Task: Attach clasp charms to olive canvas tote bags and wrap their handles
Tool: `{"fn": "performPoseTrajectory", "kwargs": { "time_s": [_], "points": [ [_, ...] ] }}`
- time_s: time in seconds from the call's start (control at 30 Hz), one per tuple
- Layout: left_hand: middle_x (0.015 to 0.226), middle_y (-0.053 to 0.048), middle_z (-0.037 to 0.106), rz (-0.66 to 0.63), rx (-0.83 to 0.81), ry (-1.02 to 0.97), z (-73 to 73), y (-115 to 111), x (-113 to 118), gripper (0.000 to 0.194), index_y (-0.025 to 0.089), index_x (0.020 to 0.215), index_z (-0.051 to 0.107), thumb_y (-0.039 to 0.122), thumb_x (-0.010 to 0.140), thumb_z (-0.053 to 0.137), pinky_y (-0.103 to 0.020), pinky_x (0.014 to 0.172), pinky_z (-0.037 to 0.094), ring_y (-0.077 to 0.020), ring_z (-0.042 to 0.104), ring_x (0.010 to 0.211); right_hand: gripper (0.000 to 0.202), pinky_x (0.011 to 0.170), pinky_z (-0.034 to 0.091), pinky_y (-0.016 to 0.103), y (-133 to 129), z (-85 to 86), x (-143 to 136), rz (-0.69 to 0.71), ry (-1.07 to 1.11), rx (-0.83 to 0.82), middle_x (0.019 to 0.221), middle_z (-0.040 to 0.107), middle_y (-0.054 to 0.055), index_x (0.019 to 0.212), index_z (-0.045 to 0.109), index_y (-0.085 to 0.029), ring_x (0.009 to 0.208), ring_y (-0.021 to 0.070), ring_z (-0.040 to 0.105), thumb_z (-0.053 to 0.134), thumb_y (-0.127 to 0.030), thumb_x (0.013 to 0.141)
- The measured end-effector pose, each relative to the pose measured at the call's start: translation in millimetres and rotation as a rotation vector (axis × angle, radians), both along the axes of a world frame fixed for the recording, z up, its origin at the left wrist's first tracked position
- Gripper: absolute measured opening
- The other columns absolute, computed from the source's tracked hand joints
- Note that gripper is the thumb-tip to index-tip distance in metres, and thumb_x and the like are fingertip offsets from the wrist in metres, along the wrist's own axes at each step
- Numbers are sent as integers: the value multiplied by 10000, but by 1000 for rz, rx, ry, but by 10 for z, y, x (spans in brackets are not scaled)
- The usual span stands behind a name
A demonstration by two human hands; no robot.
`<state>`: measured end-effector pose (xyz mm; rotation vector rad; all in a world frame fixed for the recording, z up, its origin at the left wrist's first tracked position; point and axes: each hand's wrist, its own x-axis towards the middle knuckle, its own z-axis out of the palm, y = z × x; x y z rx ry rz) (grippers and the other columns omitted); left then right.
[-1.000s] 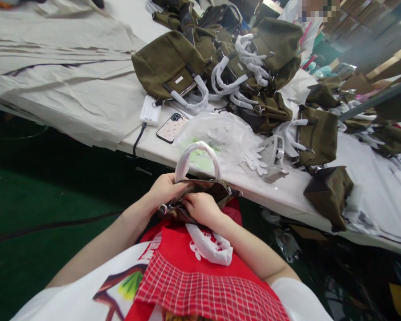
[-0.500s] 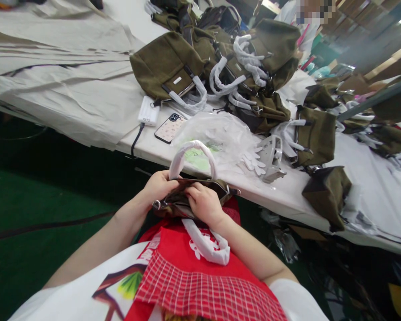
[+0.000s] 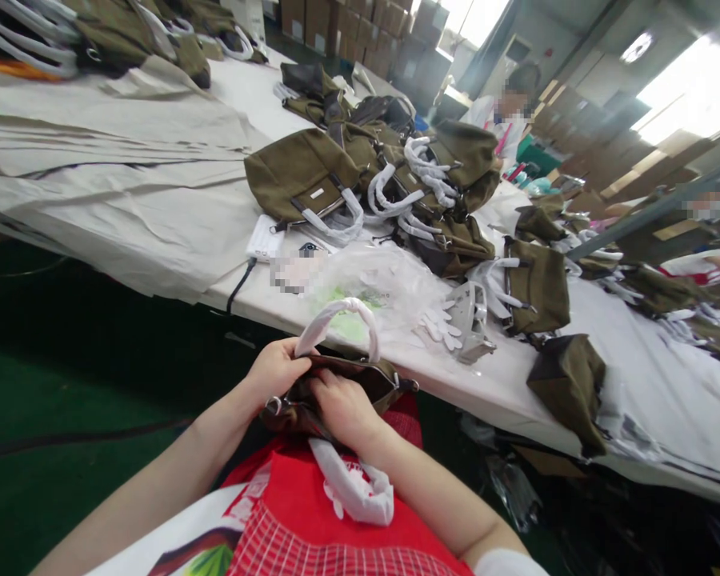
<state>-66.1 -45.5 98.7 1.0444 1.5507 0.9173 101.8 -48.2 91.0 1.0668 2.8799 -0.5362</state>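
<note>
An olive bag [image 3: 303, 416] with two white-wrapped handles lies against the red apron, its zipped top open. At the bag's left rim, my left hand [image 3: 278, 366] is closed, pinching the edge near the base of the far handle [image 3: 342, 308]. My right hand [image 3: 345, 406] reaches into the opening; its fingertips are hidden inside, so what they touch does not show. The near handle [image 3: 357, 492] hangs down over the apron.
A white-covered table [image 3: 174, 240] runs across, bearing piled olive bags [image 3: 306, 172], a white power bank [image 3: 265, 238] with a cable, a phone, a clear plastic bag [image 3: 390, 276] and a metal-like holder [image 3: 473, 320]. People stand beyond it.
The view has tilted upward, showing more of the room and people behind. My right hand sits slightly deeper in the bag's opening; my left hand keeps its hold on the rim.
</note>
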Motion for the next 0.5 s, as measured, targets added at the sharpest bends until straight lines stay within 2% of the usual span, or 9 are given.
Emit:
{"fn": "performPoseTrajectory", "kwargs": {
  "time_s": [0.13,0.27,0.33,0.43,0.5],
  "points": [
    [615,-7,690,1,26,-1,0,10,-10,175,183,684,704,274,583,594,-280,573,463,-198,616,602,224,667,538,329,-15,-33,-26,-59,-43,-17,1028,642,92,1140,564,-155,770,212,649,447,-164,948],
    [588,3,675,55,41,22,-53,19,-49,188,194,686,705,282,570,588,-272,532,442,-191,591,562,189,737,536,330,-20,-89,-19,-22,-29,11,1128,626,105,1078,606,-168,902,229,639,477,-195,942],
    [593,-1,677,83,34,11,-96,29,-73,206,188,695,708,285,557,590,-272,529,447,-192,592,562,182,736,530,322,-16,-104,-19,3,-36,12,1149,628,97,1063,620,-176,893,221,639,493,-210,937],
    [604,-13,683,114,15,-11,-144,44,-111,235,173,702,713,280,532,591,-277,545,464,-204,611,584,163,664,512,296,-15,-56,-21,66,-84,-17,989,669,75,972,649,-167,752,194,641,501,-225,936],
    [599,-16,680,125,-6,-16,-144,45,-153,231,169,694,711,281,527,598,-277,546,467,-204,611,581,179,645,498,285,-5,61,9,129,-47,-29,893,680,62,925,663,-166,711,185,639,503,-245,943]
  ]
}}
